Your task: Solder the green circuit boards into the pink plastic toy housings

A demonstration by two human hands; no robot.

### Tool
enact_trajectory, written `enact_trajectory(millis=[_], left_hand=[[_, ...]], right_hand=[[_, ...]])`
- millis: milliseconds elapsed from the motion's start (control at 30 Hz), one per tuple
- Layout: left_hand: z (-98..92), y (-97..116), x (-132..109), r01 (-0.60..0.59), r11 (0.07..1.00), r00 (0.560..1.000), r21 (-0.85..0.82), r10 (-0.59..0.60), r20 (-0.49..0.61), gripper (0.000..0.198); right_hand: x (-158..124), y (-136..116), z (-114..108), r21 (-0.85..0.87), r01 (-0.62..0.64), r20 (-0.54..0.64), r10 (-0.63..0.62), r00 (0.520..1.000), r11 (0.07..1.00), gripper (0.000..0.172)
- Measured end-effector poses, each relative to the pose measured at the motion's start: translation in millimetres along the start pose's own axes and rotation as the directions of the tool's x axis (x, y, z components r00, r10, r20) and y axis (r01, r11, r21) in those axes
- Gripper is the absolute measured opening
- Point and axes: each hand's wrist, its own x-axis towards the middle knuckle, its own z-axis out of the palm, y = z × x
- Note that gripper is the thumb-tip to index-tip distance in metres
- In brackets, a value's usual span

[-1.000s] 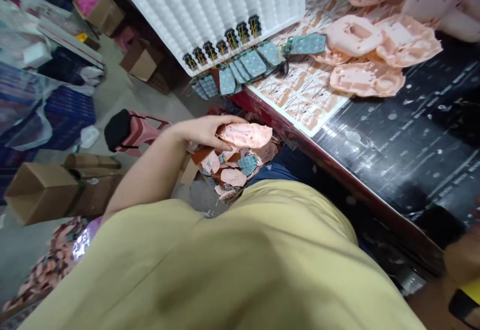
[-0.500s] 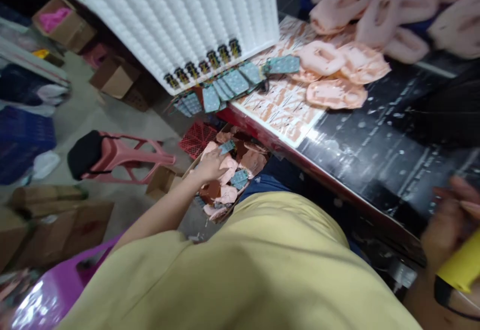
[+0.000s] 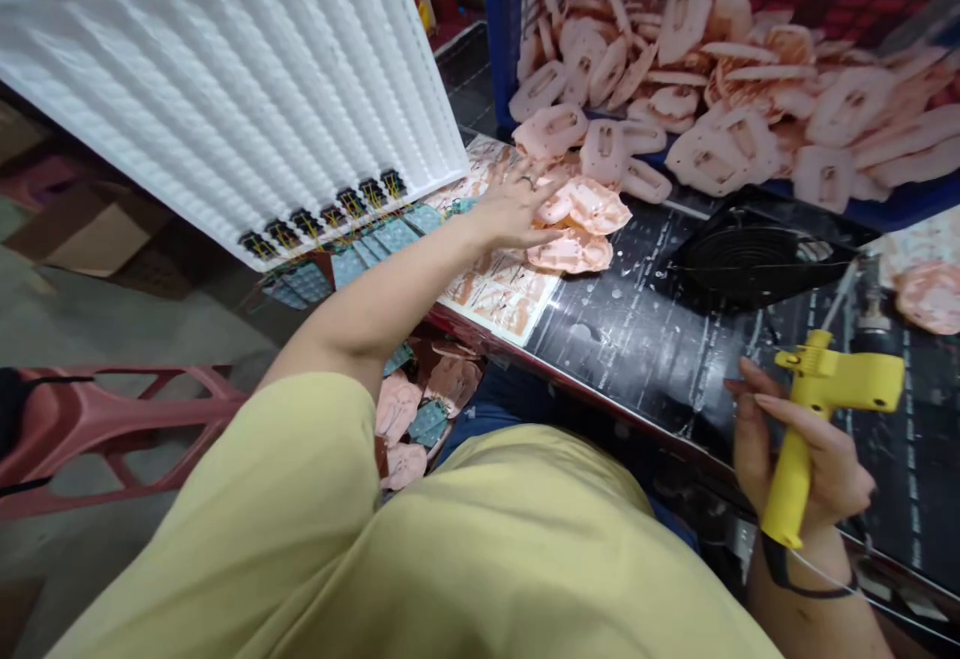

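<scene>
My left hand (image 3: 517,207) reaches across the table with its fingers spread flat, resting on the nearest of a few pink moulded pieces (image 3: 581,229) that lie on a printed sheet (image 3: 499,289). Nothing is gripped in it. My right hand (image 3: 806,449) is wrapped round the handle of a yellow glue gun (image 3: 817,409), held upright over the dark table (image 3: 660,339) near its front edge. A big heap of the same pink pieces (image 3: 720,89) fills a blue bin behind.
A white ribbed tray (image 3: 240,99) leans at the left with black parts (image 3: 322,219) along its lower edge and grey-green pads (image 3: 360,254) below. A black round fan (image 3: 750,259) sits mid-table. A box of pink scraps (image 3: 420,409) and a pink stool (image 3: 97,429) stand on the floor.
My left hand has left the scrap box on the floor and come up onto the table, onto the pink pieces. My right hand with the yellow gun has come into full view.
</scene>
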Motion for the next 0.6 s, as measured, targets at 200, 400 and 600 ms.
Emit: enact_trajectory(millis=[200,400,600], left_hand=[[11.2,45.3,-9.1,0.156,0.986,0.977,0.053,-0.162,0.14,0.075],[31.8,108.0,-51.4,-0.195,0.981,0.981,0.013,0.195,-0.004,0.065],[28.2,108.3,-44.6,-0.266,0.958,0.964,-0.112,0.264,-0.029,0.073]], right_hand=[[3.9,-1.2,-5.5,-0.178,0.14,0.035,-0.136,0.99,0.974,0.031],[7.2,0.5,6.4,-0.077,0.11,0.079,-0.104,0.991,0.991,0.046],[14.1,2.2,16.1,0.009,0.138,0.293,-0.134,0.947,0.99,0.051]])
